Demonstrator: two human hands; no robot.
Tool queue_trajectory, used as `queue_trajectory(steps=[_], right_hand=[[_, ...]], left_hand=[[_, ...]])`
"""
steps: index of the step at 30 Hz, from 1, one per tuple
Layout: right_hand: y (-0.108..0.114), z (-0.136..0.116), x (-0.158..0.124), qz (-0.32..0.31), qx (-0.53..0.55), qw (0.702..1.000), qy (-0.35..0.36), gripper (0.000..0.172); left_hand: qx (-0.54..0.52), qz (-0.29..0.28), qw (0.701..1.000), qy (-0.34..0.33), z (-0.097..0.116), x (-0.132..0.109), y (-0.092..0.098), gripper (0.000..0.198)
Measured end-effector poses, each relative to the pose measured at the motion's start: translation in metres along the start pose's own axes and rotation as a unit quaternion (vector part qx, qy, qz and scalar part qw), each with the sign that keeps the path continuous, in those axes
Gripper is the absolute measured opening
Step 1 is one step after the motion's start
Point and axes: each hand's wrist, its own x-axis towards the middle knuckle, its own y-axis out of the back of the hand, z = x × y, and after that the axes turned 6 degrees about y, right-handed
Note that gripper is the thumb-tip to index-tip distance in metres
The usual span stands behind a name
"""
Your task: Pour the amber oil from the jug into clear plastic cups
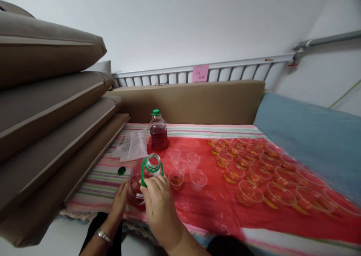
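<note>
An uncapped clear jug [143, 175] with a green handle and reddish liquid stands at the near edge of the red plastic sheet [208, 203]. My right hand [159, 197] is wrapped round its handle side. My left hand [120, 203] presses against its lower left wall. Its green cap [122, 170] lies on the striped cloth to the left. Right beside the jug's mouth stands a small clear cup [176, 179] with amber liquid, next to several empty cups [198, 179].
A second, capped jug [158, 132] of red liquid stands behind. Rows of filled cups [254, 169] cover the sheet's right side. A clear plastic bag [132, 145] lies left of the capped jug. Stacked brown cushions [50, 109] rise on the left; a blue blanket [310, 135] lies right.
</note>
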Motion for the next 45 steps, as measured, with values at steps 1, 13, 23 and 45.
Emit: queue_trajectory(steps=[1, 13, 23, 45], right_hand=[[-0.003, 0.001, 0.002, -0.003, -0.013, 1.000, 0.000, 0.014], [-0.040, -0.029, 0.036, -0.062, -0.006, 0.998, 0.003, 0.016], [0.022, 0.059, -0.045, -0.102, -0.164, 0.957, -0.217, 0.031], [0.043, 0.070, -0.071, -0.186, -0.219, 0.921, -0.262, 0.018]], left_hand=[[-0.003, 0.007, 1.000, -0.013, 0.004, 0.000, 0.005, 0.040], [0.089, -0.012, 0.936, -0.341, 0.049, 0.013, 0.017, 0.065], [0.099, 0.005, 0.941, -0.323, 0.046, 0.030, 0.024, 0.079], [0.080, 0.034, 0.935, -0.343, 0.033, 0.038, 0.013, 0.083]])
